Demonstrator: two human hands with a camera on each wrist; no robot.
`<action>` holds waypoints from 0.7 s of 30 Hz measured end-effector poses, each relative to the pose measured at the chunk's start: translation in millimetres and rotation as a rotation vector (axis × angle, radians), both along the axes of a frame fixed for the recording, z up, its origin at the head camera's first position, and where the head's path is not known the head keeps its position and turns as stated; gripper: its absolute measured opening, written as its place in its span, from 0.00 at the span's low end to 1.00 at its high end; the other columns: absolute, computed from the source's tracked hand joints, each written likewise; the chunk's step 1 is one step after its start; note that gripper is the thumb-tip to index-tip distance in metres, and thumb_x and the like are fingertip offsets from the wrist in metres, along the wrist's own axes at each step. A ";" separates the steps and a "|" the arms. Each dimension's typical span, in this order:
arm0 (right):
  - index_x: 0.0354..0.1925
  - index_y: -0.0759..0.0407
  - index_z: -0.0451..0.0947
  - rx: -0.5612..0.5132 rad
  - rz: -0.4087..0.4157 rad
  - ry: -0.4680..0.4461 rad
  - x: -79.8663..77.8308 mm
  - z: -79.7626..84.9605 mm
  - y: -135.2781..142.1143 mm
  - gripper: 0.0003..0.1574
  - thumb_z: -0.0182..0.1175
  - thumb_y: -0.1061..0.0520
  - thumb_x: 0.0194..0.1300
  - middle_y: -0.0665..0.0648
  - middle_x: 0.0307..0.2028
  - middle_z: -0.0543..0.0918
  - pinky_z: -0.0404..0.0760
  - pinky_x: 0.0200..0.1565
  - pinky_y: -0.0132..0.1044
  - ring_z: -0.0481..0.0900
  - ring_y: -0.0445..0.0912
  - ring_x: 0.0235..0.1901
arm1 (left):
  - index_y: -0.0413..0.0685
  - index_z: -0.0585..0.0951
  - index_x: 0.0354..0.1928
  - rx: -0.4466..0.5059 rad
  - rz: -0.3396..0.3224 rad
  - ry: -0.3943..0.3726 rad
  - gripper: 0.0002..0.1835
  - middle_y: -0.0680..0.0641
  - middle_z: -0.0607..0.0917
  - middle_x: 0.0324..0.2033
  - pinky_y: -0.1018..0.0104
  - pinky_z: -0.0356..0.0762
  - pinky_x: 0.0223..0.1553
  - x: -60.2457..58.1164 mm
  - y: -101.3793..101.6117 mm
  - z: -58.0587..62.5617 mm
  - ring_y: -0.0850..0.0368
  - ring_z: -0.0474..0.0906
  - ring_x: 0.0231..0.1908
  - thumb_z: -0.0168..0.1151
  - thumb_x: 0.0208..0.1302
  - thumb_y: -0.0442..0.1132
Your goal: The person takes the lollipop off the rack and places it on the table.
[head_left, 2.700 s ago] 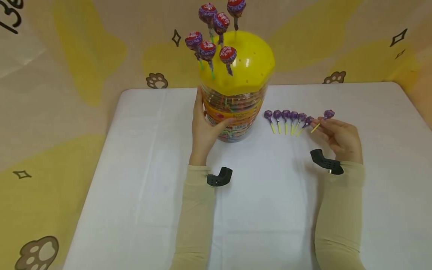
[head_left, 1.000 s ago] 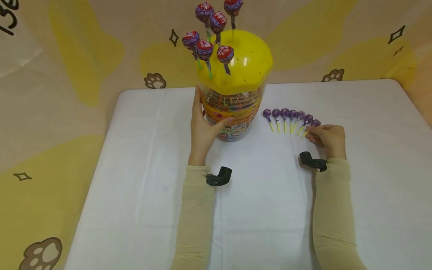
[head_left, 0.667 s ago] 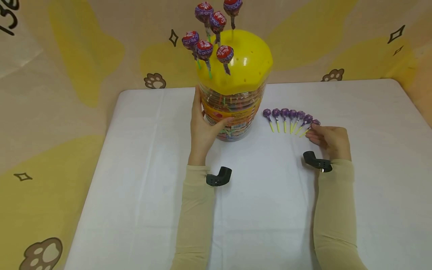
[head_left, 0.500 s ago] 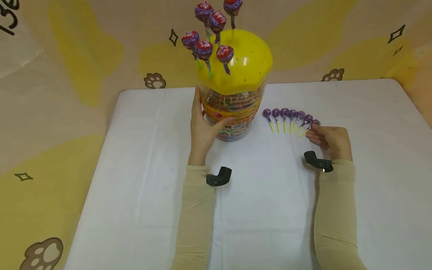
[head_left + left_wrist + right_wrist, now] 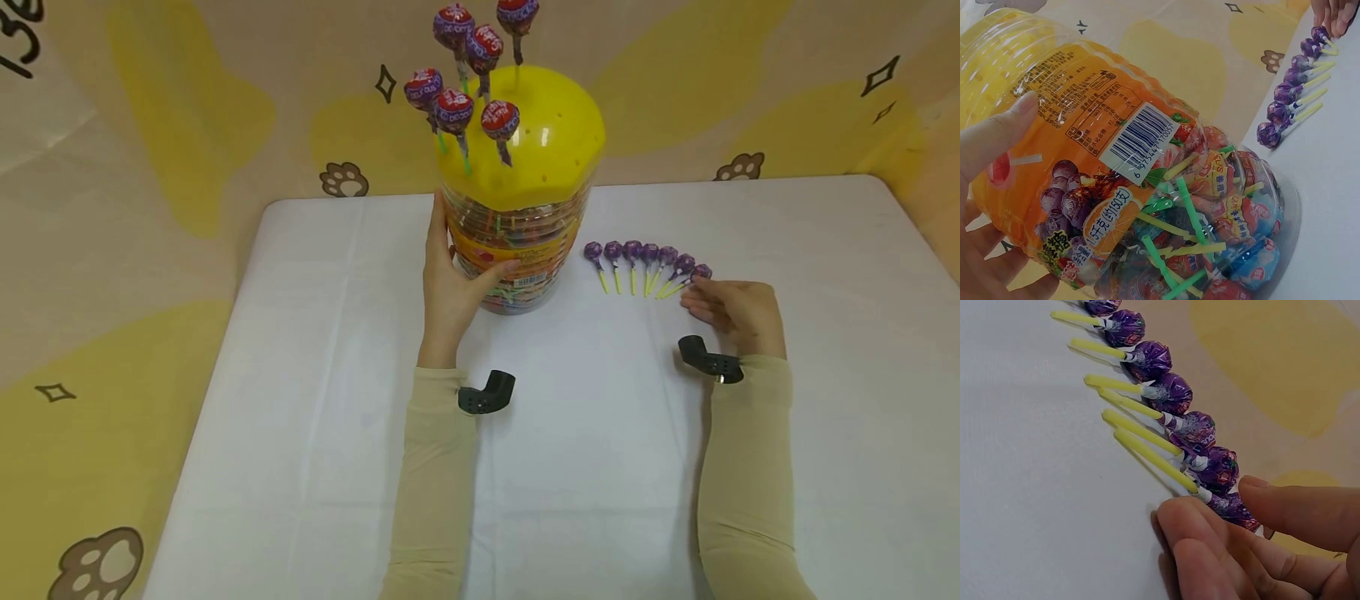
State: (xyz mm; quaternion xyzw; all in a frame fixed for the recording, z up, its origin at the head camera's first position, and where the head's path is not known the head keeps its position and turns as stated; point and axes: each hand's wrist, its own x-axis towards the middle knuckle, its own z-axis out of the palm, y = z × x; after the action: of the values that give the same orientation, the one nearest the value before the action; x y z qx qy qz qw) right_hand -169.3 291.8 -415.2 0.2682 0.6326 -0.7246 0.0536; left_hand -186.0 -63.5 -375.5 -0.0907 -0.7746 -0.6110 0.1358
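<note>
My left hand point(image 5: 452, 296) grips a large clear jar point(image 5: 543, 242) of lollipops, thumb across its orange label point(image 5: 1094, 94) and fingers round the far side. Red and purple lollipops point(image 5: 500, 122) stand upright in its yellow lid point(image 5: 562, 142). To the right, small purple-wrapped lollipops point(image 5: 633, 252) with yellow sticks lie fanned out in a row. My right hand point(image 5: 742, 317) is at the row's right end, with thumb and fingers pinching the head of the last lollipop point(image 5: 1229, 507). That lollipop's stick lies close beside its neighbour's, and part of its head is hidden by my fingers.
A white-covered table point(image 5: 585, 467) bears everything. Behind it hangs a beige and yellow backdrop point(image 5: 675, 92) with paw prints. Black camera mounts point(image 5: 487, 393) sit on both wrists. The lid has several small holes on its right part.
My right hand has brought the last lollipop left and down to the row's end. Its stick has since swung in toward the neighbouring one. The left hand and jar have stayed put.
</note>
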 end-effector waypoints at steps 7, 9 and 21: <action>0.27 0.59 0.85 0.004 -0.075 0.069 5.6 8.7 -2.3 0.05 0.65 0.63 0.59 0.54 0.23 0.86 0.84 0.32 0.32 0.85 0.44 0.25 | 0.48 0.44 0.74 0.000 -0.002 -0.006 0.57 0.48 0.52 0.72 0.57 0.55 0.68 0.6 -0.3 0.7 0.60 0.47 0.70 0.74 0.51 0.41; 0.29 0.60 0.86 -0.029 -0.096 0.105 6.2 12.5 -4.0 0.02 0.66 0.63 0.58 0.54 0.25 0.86 0.83 0.33 0.32 0.85 0.44 0.27 | 0.49 0.44 0.74 -0.002 -0.001 -0.005 0.57 0.48 0.52 0.72 0.58 0.55 0.67 0.6 -0.5 0.4 0.60 0.47 0.70 0.74 0.51 0.41; 0.38 0.75 0.81 -0.354 -0.088 0.415 1.9 38.9 -27.4 0.09 0.63 0.74 0.55 0.65 0.31 0.85 0.83 0.38 0.37 0.86 0.52 0.31 | 0.47 0.45 0.74 0.019 -0.001 0.009 0.56 0.48 0.52 0.72 0.59 0.55 0.68 0.6 0.8 -0.6 0.60 0.48 0.70 0.73 0.52 0.39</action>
State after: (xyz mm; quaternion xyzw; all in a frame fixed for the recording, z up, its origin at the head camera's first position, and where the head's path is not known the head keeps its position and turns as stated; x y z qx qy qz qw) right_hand -167.3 264.4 -376.3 0.1276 0.4814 -0.8649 -0.0627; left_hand -185.4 -62.7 -376.1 -0.0926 -0.7682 -0.6179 0.1396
